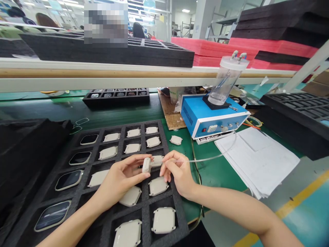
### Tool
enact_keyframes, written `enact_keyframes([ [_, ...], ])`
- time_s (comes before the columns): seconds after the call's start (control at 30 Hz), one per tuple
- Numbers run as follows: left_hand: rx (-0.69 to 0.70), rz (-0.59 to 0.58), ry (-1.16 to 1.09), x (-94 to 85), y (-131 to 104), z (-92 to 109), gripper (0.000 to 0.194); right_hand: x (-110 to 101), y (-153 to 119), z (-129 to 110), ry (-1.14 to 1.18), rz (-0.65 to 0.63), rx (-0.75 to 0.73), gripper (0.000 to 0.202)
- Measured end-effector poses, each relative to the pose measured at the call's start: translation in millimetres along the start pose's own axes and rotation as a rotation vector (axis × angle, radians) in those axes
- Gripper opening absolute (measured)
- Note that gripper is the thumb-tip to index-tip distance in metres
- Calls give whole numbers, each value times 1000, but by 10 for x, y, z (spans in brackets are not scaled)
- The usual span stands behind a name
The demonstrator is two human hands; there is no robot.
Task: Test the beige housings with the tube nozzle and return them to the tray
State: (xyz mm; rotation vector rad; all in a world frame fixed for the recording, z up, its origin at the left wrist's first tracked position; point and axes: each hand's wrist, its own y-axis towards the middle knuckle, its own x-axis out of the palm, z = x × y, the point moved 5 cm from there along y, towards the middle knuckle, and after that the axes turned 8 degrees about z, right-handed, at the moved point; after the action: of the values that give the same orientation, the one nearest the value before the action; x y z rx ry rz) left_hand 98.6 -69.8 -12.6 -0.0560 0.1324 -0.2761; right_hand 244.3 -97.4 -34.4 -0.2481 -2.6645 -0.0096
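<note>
My left hand (122, 178) holds a small white watch case (146, 165) on edge between thumb and fingers, above a black foam tray (144, 202). My right hand (177, 170) pinches the tip of a thin clear tube (205, 159) and presses it against the case. The tube runs back to a blue machine (210, 116) that carries a clear cylinder (226, 80). In the tray's pockets lie several white cases, back up, and along its left column several dark-screened ones (69, 179).
One loose white case (176, 140) lies on the green mat beside the tray. White paper sheets (257, 161) lie to the right. More black foam trays sit at the left, back (117, 96) and right (295, 116). A shelf (102, 73) overhangs the bench, with a brown board (171, 115) beneath it.
</note>
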Motion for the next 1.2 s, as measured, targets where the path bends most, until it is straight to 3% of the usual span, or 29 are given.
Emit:
enact_keyframes([
  [0.4,35,-16,32,-21,35,-83,39,0,4,9,-2,7,-3,2],
  [1.2,46,-10,46,-21,22,-40,37,0,7,11,-28,15,-4,2],
])
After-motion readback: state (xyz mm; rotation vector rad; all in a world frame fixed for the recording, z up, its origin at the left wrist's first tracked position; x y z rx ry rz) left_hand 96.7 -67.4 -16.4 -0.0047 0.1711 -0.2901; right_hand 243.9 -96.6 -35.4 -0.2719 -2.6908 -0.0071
